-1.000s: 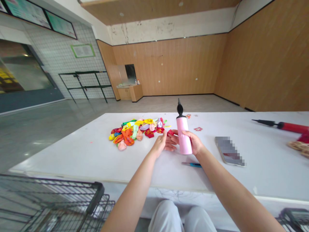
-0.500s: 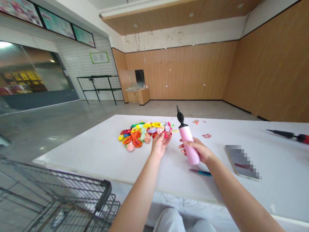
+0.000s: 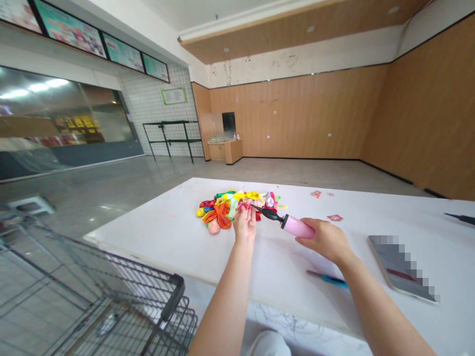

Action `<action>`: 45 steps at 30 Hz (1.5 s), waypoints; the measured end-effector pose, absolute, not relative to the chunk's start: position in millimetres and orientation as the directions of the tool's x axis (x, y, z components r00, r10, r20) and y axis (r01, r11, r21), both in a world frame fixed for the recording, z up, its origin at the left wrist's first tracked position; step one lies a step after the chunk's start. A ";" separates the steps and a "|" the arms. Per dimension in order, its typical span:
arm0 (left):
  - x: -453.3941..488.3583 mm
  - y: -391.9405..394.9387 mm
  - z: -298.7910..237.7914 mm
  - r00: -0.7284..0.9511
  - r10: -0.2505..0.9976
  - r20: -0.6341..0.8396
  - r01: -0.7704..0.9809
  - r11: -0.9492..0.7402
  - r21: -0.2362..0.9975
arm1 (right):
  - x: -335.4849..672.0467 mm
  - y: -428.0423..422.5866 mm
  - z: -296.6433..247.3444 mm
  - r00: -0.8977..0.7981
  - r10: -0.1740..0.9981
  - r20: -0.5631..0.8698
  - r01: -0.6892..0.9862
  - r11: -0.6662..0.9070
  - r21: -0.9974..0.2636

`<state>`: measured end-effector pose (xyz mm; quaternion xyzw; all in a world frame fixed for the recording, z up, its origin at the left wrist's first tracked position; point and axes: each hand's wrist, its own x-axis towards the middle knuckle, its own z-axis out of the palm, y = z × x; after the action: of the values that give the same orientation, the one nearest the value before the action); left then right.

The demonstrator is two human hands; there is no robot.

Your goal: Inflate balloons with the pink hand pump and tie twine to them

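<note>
My right hand [image 3: 324, 240] is closed round a pink balloon pump [image 3: 299, 227], which now lies nearly level. Its black nozzle points left, and the tip reaches the fingers of my left hand [image 3: 245, 225]. Those fingers pinch a red balloon [image 3: 243, 204]; whether the nozzle sits inside its neck I cannot tell. Just behind my left hand lies a pile of limp, many-coloured balloons [image 3: 222, 216] on the white table [image 3: 156, 222]. A blue-handled tool [image 3: 332, 280] with a thin end rests below my right hand.
A tablet-like device [image 3: 403, 269], partly blurred out, lies to the right. Small red paper pieces [image 3: 335, 217] are scattered farther back. Another pump's black nozzle [image 3: 462, 218] enters at the right edge. A wire shopping cart [image 3: 148, 277] stands against the table's front left.
My right hand has tipped the pump from upright to nearly level, bringing its nozzle to my left hand. The camera view has turned a little to the left.
</note>
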<state>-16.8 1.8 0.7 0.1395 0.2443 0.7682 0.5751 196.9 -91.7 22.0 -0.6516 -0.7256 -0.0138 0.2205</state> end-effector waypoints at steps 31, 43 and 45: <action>-12.8 -0.2 -2.8 -0.322 0.947 0.008 -0.716 -0.249 0.652 | 194.8 -92.3 20.6 -0.060 0.953 0.296 0.959 0.137 -0.247; -11.1 1.9 -3.4 -0.302 0.952 0.050 -0.698 -0.256 0.669 | 193.0 -93.2 22.7 -0.057 0.957 0.285 0.960 0.131 -0.248; -10.8 2.6 -4.4 -0.290 0.955 0.058 -0.702 -0.254 0.665 | 192.2 -94.1 23.4 -0.057 0.957 0.284 0.959 0.132 -0.253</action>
<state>-10.8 2.6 -4.4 0.2344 0.2702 0.7563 0.5479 192.2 -94.1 23.4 -0.6589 -0.7269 -0.0016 0.1935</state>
